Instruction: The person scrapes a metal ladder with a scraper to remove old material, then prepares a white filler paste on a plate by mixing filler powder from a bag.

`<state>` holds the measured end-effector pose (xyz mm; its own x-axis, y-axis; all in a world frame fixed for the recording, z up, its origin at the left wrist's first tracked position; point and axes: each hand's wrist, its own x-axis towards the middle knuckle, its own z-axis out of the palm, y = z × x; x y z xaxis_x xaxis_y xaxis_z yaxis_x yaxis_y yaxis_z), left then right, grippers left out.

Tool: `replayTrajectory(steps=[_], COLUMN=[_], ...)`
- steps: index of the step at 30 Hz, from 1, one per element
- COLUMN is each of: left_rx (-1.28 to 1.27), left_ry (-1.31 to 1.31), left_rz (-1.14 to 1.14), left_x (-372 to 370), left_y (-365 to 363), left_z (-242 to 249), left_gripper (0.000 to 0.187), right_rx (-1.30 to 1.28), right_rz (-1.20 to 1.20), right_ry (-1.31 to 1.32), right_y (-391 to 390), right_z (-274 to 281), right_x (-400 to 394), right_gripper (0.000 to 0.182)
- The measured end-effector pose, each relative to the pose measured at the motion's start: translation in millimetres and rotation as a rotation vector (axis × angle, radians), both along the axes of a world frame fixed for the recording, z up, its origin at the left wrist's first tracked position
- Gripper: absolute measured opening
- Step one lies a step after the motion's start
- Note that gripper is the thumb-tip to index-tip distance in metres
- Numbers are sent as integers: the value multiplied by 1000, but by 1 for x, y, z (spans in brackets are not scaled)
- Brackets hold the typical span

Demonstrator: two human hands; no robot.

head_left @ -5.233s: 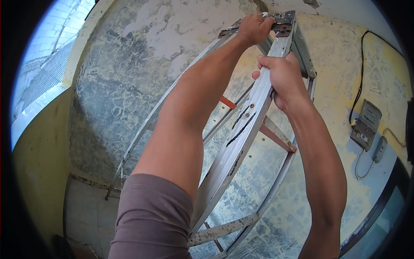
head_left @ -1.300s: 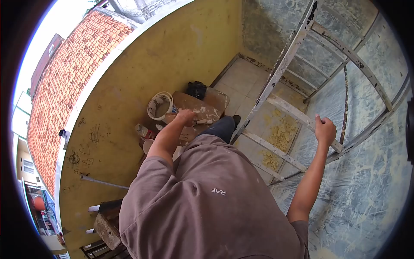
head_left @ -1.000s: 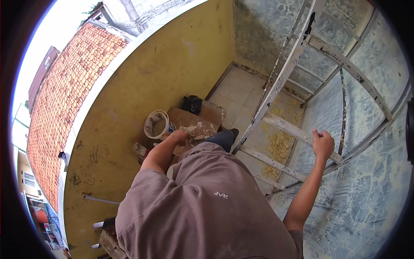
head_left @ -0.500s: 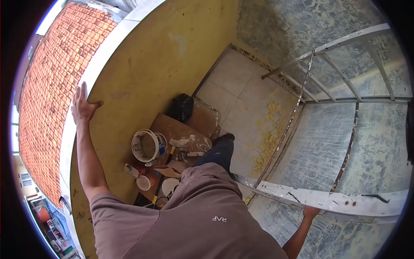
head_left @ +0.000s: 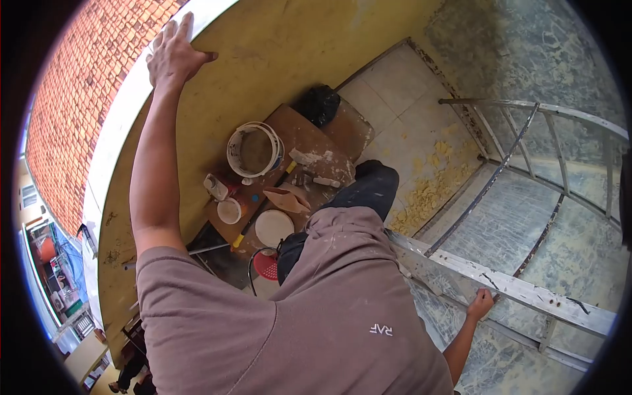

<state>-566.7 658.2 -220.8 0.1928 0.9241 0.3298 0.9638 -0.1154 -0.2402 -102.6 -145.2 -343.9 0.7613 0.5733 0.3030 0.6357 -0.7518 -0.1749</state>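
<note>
My left hand (head_left: 176,56) rests with fingers spread on the white top edge (head_left: 118,131) of the yellow wall (head_left: 217,85). Lower right, the fingers of my right hand (head_left: 482,305) are curled closed at the paint-spotted metal frame (head_left: 507,283), just under its long rail, where a thin rusty brace (head_left: 541,232) meets it. Part of that grip is hidden. Below me, a brown board (head_left: 293,128) carries a white bucket (head_left: 255,150), a yellow-handled scraper (head_left: 289,168) and a small tub (head_left: 230,210).
A black plastic bag (head_left: 317,105) lies against the wall. Yellow flakes (head_left: 438,181) litter the tiled floor (head_left: 395,108). A white round lid (head_left: 274,228) and a red perforated piece (head_left: 266,265) sit near my legs. Orange roof tiles (head_left: 85,85) lie beyond the wall.
My left hand has slid farther along the wall's top edge. My view has turned and my legs have shifted. The right hand now shows as a closed fist below the rail.
</note>
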Motion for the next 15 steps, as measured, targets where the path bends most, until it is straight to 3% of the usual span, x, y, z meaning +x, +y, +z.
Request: replayTrajectory(steps=[2, 15], left_rx=[-14, -86], left_ry=[-53, -24], left_rz=[11, 67], left_x=[3, 7], left_y=[-1, -5], left_z=[2, 8], left_gripper=[99, 101], right_rx=[-34, -103], right_rz=[-117, -73], right_ry=[265, 226], right_y=[19, 39], right_z=[20, 35], right_x=[-11, -17], right_gripper=[35, 26])
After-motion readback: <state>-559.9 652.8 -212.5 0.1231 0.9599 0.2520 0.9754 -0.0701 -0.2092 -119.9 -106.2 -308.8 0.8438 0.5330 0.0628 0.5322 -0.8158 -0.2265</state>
